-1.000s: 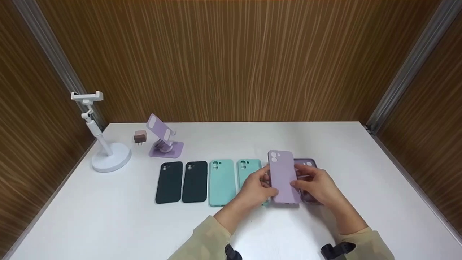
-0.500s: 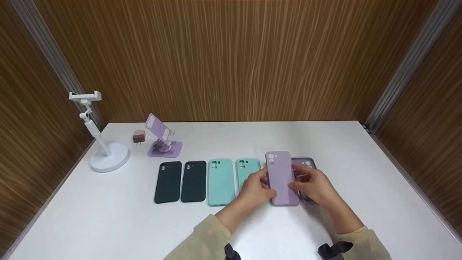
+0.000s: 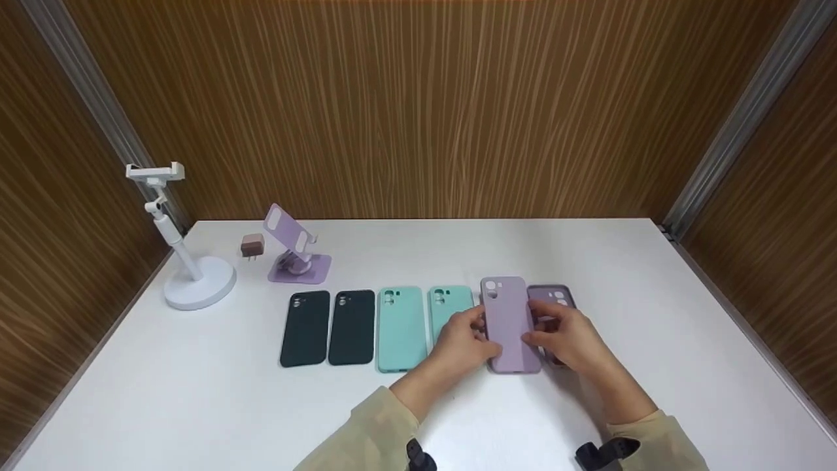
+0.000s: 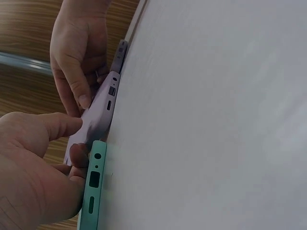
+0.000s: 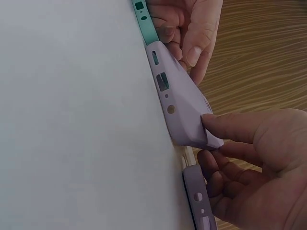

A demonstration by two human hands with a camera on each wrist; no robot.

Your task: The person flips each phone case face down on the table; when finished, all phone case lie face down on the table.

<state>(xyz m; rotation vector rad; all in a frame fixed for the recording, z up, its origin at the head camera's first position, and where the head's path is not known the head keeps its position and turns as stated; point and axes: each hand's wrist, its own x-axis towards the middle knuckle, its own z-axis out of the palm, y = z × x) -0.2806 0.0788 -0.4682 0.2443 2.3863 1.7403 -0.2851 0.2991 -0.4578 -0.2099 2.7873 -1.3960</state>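
A light purple phone case (image 3: 509, 320) lies back side up between a teal case and a darker purple case. My left hand (image 3: 460, 345) grips its left edge, thumb on the back face. On the opposite edge, my right hand (image 3: 563, 332) pinches it between thumb and fingers. In the right wrist view the light purple case's port end (image 5: 168, 96) is low at the tabletop. The darker purple phone case (image 3: 550, 294) is partly hidden behind my right hand. My left hand covers part of the nearer teal phone case (image 3: 449, 299).
Farther left in the row lie another teal phone case (image 3: 401, 330) and two black phone cases (image 3: 352, 327). Behind them stand a purple folding phone stand (image 3: 301, 268), a small plug charger (image 3: 252, 245) and a white phone stand (image 3: 199, 284). Wood-grain panels (image 3: 418, 111) enclose the table.
The light purple case has come down towards the table and shifted slightly left and nearer, both hands keeping their grip. In the last half second it has barely moved.
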